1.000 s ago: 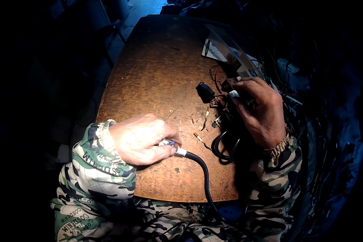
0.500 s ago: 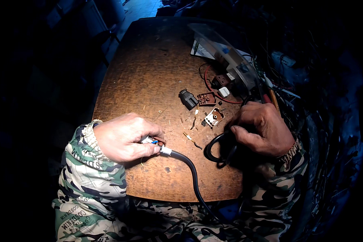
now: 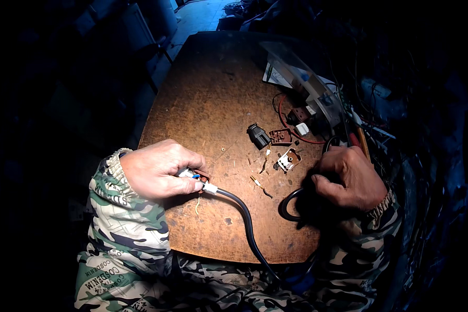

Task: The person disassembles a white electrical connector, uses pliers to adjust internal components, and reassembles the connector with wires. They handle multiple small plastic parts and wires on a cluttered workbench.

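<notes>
Near the table's left side, my left hand (image 3: 161, 169) is closed on a small brown-and-white plug part (image 3: 203, 178). A blue bit shows beside the thumb, and the fingers hide much of the piece. Out of it, through a white sleeve (image 3: 210, 188), runs a thick black cable (image 3: 248, 226), which bends down over the table's front edge. My right hand (image 3: 351, 177) is on the right, fingers curled and thumb pressed in, with the loop of black cable (image 3: 284, 208) running into its grip. Its fingertips lie partly in shadow.
Mid-table lie a black plug housing (image 3: 258, 136), a brown shell (image 3: 281, 137), a white-and-brown shell (image 3: 287, 160) and short wires with brass ends (image 3: 261, 185). Behind them stands a clear plastic bin (image 3: 317, 93) beside a red wire (image 3: 282, 112). A red-handled tool (image 3: 354, 140) lies right.
My view has shifted, so the table appears farther right. Against the table, my left hand has moved slightly left and away with the plug part. My right hand stays by the cable loop.
</notes>
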Action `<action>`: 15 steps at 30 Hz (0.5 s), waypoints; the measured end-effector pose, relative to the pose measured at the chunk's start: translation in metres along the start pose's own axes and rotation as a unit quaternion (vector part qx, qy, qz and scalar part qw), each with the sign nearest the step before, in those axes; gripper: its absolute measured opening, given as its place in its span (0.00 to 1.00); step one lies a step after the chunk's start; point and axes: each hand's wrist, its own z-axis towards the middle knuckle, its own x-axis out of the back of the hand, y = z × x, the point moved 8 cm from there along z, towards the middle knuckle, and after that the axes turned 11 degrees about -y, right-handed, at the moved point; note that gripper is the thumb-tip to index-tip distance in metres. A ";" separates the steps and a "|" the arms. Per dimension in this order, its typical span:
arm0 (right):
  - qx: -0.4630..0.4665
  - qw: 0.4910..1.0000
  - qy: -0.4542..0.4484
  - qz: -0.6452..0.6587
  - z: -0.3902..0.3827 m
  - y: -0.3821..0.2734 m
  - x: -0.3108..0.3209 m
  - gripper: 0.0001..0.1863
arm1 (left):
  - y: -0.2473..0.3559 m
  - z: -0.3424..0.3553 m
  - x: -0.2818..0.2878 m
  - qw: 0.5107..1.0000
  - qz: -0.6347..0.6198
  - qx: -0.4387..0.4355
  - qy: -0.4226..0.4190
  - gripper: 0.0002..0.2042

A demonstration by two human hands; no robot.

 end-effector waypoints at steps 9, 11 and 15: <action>0.001 1.000 0.013 -0.017 -0.001 0.001 -0.001 0.16 | -0.002 -0.002 0.002 1.000 -0.003 0.023 0.000 0.14; 0.012 0.999 0.014 -0.036 -0.002 0.002 0.000 0.15 | -0.004 0.001 0.001 1.000 0.008 0.016 -0.001 0.15; 0.003 1.000 -0.020 -0.017 0.003 0.000 -0.003 0.13 | 0.000 -0.002 0.001 0.999 0.035 0.040 0.006 0.15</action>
